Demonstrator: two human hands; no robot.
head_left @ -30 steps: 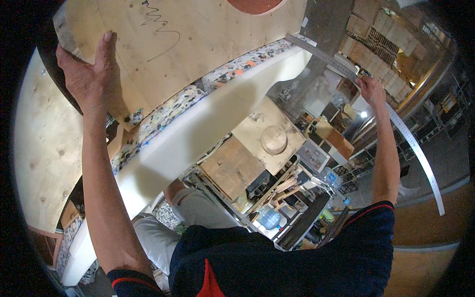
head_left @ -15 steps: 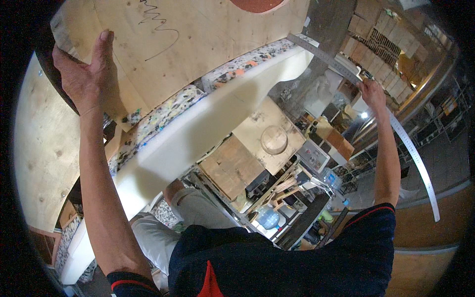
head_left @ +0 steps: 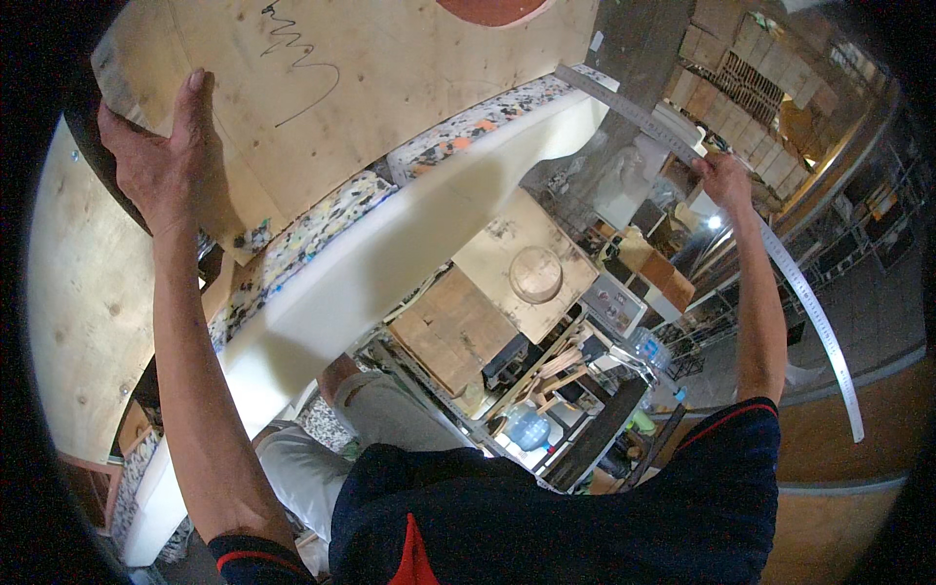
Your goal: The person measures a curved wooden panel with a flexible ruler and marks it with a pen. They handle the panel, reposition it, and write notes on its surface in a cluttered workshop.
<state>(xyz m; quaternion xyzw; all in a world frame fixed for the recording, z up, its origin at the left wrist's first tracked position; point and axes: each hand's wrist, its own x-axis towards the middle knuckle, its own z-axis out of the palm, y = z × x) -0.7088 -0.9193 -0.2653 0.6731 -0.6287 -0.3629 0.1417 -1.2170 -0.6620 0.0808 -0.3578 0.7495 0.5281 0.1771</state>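
Observation:
My left hand (head_left: 161,161) grips the left edge of a plywood board (head_left: 390,88) with a scribbled pen line, which lies on a slab of speckled and white foam (head_left: 390,244). A reddish curved patch (head_left: 492,8) shows at the board's top edge. My right hand (head_left: 726,180) is stretched out to the right and holds a long metal ruler (head_left: 809,302) near its middle. One end of the ruler rests on the board's right corner; the other end hangs down at the right.
Below the foam stand wooden crates and a square board with a round disc (head_left: 536,273). A blue water jug (head_left: 531,427) sits among frames. Another plywood panel (head_left: 78,312) curves along the left. Stacked cartons (head_left: 751,58) fill the upper right.
Both hands keep their holds. My right hand and the ruler have shifted slightly along the board's corner; the board has barely moved.

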